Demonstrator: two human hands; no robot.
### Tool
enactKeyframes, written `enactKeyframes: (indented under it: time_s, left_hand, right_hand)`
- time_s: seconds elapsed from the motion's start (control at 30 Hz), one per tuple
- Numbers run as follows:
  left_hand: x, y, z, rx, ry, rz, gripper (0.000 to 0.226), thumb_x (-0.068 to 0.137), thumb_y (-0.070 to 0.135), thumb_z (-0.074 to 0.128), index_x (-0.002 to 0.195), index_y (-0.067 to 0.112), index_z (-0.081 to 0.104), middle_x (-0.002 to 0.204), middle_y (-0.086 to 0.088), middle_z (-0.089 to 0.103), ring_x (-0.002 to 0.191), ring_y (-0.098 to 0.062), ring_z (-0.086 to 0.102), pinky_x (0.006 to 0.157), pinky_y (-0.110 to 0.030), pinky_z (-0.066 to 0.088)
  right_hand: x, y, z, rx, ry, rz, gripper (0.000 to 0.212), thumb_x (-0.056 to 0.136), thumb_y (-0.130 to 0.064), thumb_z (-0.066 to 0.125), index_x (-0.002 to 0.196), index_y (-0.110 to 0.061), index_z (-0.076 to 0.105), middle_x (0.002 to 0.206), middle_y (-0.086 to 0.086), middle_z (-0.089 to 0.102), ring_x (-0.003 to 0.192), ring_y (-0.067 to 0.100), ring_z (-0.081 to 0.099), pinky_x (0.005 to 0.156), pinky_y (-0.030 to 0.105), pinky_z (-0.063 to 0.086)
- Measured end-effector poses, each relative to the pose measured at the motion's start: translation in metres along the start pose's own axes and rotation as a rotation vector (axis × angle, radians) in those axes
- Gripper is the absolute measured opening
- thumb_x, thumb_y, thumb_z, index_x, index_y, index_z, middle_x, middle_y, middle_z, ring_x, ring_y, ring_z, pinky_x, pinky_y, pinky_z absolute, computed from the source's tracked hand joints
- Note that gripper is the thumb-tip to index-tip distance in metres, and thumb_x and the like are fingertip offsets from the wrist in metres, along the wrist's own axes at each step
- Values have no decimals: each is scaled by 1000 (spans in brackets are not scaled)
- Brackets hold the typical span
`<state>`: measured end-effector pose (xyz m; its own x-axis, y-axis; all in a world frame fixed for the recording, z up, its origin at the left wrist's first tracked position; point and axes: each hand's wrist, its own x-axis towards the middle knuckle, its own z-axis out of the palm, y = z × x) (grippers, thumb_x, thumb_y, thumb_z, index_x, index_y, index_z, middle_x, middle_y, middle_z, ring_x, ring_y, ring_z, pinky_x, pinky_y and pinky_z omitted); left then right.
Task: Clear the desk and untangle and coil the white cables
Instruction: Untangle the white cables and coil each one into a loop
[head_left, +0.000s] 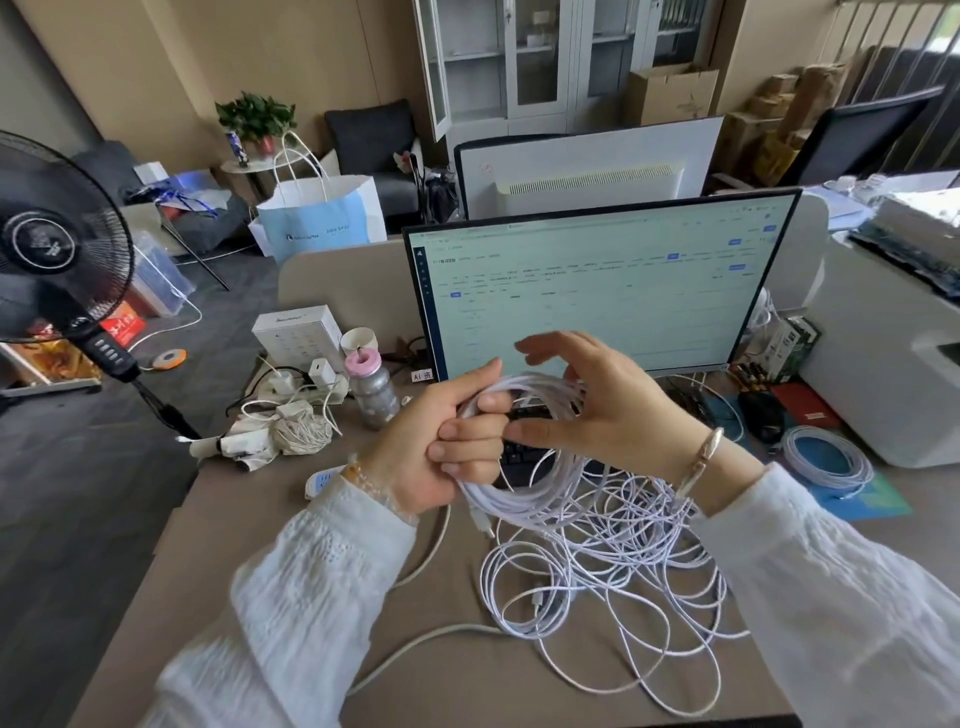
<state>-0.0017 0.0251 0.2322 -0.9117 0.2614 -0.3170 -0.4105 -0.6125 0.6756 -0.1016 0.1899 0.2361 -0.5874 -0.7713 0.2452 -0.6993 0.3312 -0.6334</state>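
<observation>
the white cable coil (524, 457) is held above the desk (311, 545), in front of the monitor (587, 291). the left hand (447, 447) grips the gathered loops in a closed fist, fingers curled round the bundle at its left side. the right hand (597, 410) sits at the coil's upper right with fingers spread and relaxed, steadying the loops; it does not appear to clamp anything. below the grip the coil hangs down and runs on into a loose cable tangle (608, 571) spread on the desk toward the near edge.

judgement: coiling is under way and well short of done, as much cable remains loose. to do it well, feed slack with the right hand one loop at a time, match loop size, and keep the left grip firm so the turns do not slip. lift crossings free rather than pulling them tight.

a finished cable coil (826, 460) lies to the right on a blue mat (872, 499). a bottle (370, 389) and power strip (301, 387) stand left.
</observation>
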Motion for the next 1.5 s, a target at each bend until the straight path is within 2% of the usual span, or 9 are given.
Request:
enactKeyframes:
  time_s: [0.07, 0.17, 0.3, 0.47, 0.6, 0.73, 0.87, 1.23, 1.5]
  left_hand:
    - [2, 1, -2, -46, -17, -25, 38, 94, 40, 48, 64, 16, 47, 34, 10, 30, 28, -4, 15, 31, -16, 17]
    - [3, -1, -7, 1, 34, -102, 40, 94, 40, 45, 63, 15, 47, 35, 10, 28, 25, -2, 24, 31, -17, 22]
    - [1, -12, -10, 91, 75, -159, 41, 92, 40, 45, 61, 14, 48, 35, 10, 26, 26, -4, 26, 35, -20, 33]
    - [-1, -7, -26, -103, 15, -78, 40, 94, 38, 52, 62, 15, 48, 36, 10, 24, 30, -5, 14, 30, -18, 22]
    - [-7, 5, -47, -269, -22, -2, 38, 95, 36, 48, 63, 14, 48, 41, 11, 20, 32, -4, 15, 30, -19, 23]
    - [-6, 3, -47, -217, 40, 10, 40, 96, 36, 47, 62, 15, 47, 41, 11, 17, 32, -4, 13, 29, -18, 22]
    - [0, -6, -40, -167, 60, -33, 42, 96, 38, 46, 61, 16, 47, 35, 9, 26, 31, -5, 11, 29, -17, 19]
    - [4, -21, -27, -165, -44, -110, 37, 88, 38, 55, 61, 16, 45, 35, 8, 28, 30, -6, 13, 30, -17, 19]
    - [3, -18, -25, -153, 2, -57, 42, 94, 39, 50, 60, 16, 46, 35, 9, 30, 31, -6, 13, 31, -17, 17]
  right_hand:
    - [3, 7, 2, 7, -133, 59, 54, 70, -44, 79, 118, -31, 58, 101, -16, 64, 81, 2, 59, 76, 22, 46]
    - [6, 23, 4, 65, -266, 67, 15, 75, -27, 77, 81, -26, 64, 71, -6, 63, 60, 6, 49, 61, 30, 41]
    - [6, 35, 4, 97, -392, 47, 12, 81, -26, 75, 78, -31, 64, 70, -2, 64, 61, 5, 50, 61, 34, 46]
    - [-4, 39, 10, 319, -265, 97, 21, 84, -42, 68, 77, -22, 70, 60, -5, 54, 53, 8, 39, 52, 20, 32]
    - [-17, 51, 8, 588, -218, 181, 34, 86, -47, 60, 97, -18, 73, 71, 3, 63, 64, 22, 43, 65, 36, 36]
    - [-16, 48, 21, 646, -98, 184, 42, 85, -40, 62, 100, -1, 65, 63, 0, 56, 58, 23, 38, 56, 34, 31]
    - [-6, 36, 24, 588, -8, 103, 32, 86, -33, 62, 94, -3, 65, 60, -3, 56, 50, 16, 43, 49, 25, 40]
    - [6, 39, 27, 596, 257, 147, 20, 95, -17, 58, 81, -3, 63, 45, -11, 43, 42, 5, 31, 42, 16, 28]
    - [0, 34, 19, 507, 207, 152, 21, 95, -21, 58, 82, -7, 65, 50, -9, 53, 46, 4, 39, 48, 16, 34]
